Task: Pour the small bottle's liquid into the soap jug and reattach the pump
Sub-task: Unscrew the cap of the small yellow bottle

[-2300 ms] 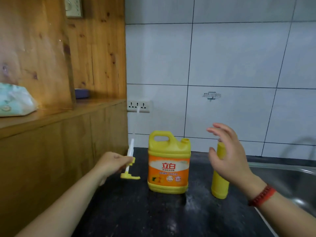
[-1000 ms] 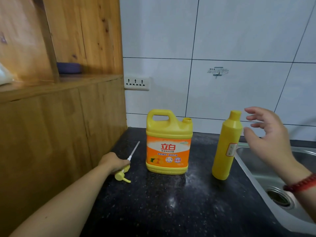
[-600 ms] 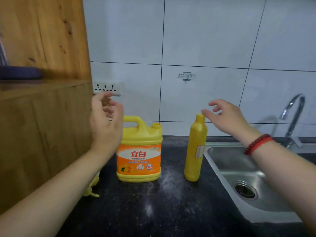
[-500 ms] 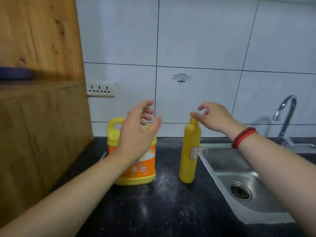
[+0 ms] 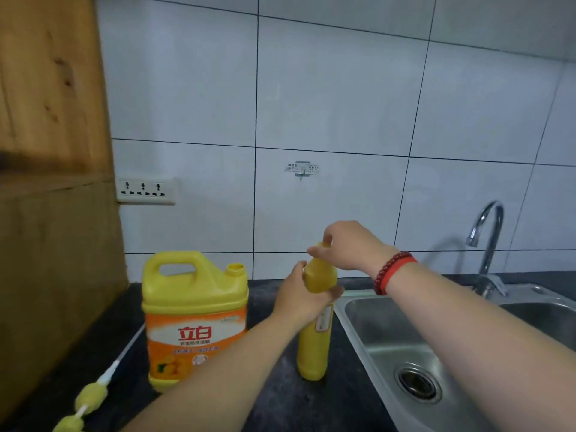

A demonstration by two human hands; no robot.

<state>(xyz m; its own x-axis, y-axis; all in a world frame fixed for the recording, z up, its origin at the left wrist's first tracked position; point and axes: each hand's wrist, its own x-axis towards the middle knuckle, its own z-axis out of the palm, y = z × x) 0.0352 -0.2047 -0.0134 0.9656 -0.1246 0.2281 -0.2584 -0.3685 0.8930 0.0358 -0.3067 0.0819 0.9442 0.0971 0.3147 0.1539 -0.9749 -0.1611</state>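
Note:
The yellow soap jug [image 5: 194, 310] with an orange label stands on the dark counter [image 5: 274, 400], its spout uncapped. To its right stands the small yellow bottle [image 5: 313, 353], upright. My left hand [image 5: 297, 299] is wrapped around the bottle's upper body. My right hand [image 5: 346, 246], with a red bead bracelet on the wrist, pinches the bottle's cap from above. The yellow pump [image 5: 90, 394] with its long white tube lies flat on the counter left of the jug, untouched.
A steel sink [image 5: 436, 353] with a drain lies right of the bottle, with a chrome faucet [image 5: 486, 238] behind it. A wooden cabinet [image 5: 53, 244] walls off the left side. A white socket strip [image 5: 146, 190] sits on the tiled wall.
My left hand left the pump lying on the counter and came across to grip the small bottle. My right hand closed onto the bottle's cap. The view shifted right toward the sink.

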